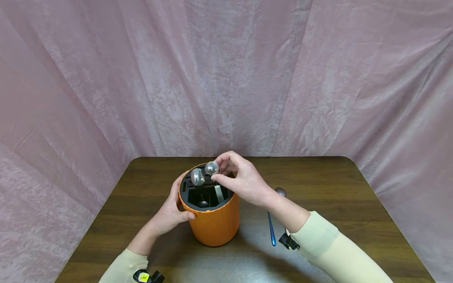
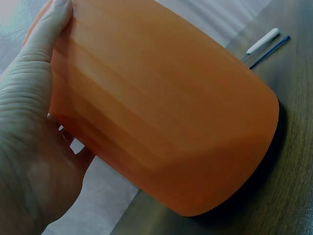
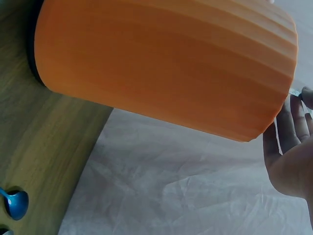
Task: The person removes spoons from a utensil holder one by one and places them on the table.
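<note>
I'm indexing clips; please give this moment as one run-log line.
Left hand: grips orange holder | Right hand: pinches metal spoon at holder's top | Blue spoon: on table

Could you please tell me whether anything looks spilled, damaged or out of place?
Nothing stands out: the orange holder stands upright, the blue spoon lies on the table, and no spill or damage shows.

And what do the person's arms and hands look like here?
The left hand and right hand are ungloved. Both arms wear pale cream sleeves, the left sleeve and right sleeve ending short of the wrists. A small black device with a bright yellow patch sits by the left cuff; another black device sits by the right.
</note>
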{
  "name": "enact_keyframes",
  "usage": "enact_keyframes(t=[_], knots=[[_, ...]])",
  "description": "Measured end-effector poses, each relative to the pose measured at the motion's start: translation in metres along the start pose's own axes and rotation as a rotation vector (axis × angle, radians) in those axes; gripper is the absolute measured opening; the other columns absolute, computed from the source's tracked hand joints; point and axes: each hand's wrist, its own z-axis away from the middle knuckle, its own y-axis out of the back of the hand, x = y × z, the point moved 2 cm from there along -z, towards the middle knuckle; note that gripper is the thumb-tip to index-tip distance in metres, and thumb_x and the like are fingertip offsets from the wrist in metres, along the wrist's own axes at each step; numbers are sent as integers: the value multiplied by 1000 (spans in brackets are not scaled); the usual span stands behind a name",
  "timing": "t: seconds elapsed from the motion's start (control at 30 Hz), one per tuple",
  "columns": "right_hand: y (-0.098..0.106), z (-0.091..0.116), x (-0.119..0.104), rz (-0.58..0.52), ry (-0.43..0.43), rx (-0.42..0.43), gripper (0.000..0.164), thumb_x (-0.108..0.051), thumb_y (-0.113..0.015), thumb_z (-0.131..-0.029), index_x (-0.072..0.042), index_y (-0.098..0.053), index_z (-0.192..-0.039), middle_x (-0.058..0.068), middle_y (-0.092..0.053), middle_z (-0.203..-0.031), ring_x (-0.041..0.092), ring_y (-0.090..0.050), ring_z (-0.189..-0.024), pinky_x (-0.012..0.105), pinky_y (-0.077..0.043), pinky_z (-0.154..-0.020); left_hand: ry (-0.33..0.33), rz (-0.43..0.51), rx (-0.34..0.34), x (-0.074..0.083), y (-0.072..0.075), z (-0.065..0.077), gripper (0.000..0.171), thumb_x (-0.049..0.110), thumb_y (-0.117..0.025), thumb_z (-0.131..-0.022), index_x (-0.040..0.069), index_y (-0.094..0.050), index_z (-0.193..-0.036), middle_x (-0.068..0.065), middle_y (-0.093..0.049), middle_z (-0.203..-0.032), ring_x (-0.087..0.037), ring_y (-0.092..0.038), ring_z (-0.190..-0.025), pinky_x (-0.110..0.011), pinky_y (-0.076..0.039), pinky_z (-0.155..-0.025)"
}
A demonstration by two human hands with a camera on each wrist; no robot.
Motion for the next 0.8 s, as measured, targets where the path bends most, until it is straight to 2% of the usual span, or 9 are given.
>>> enact_keyframes(t=[0.17,0.4,0.8], knots=[[3,-2,-3,-13,27,40,28,-13,-79,-92,-18,-64,-116,-2,-68,-98,18,-66,-87,36,-53,-78,-2,2,2,1,-1,0,112,50,-82,-83,26,-8,-163,-7,-22,-163,-27,-33,-142,-26,-34,-112],[9,-4,-4,-40,35,62,31,-10,-78,-93,-15,-65,-121,3,-69,-93,22,-66,-84,32,-54,-67,1,7,2,2,-1,-1,112,52,-82,-82,27,-8,-163,-7,-23,-163,-27,-33,-143,-27,-35,-112],[21,-9,-11,-89,101,130,34,-3,-78,-91,-9,-65,-122,7,-69,-91,24,-64,-82,30,-51,-73,-31,44,-15,4,-1,-1,114,48,-82,-82,25,-7,-164,-10,-22,-164,-27,-35,-142,-28,-38,-110]])
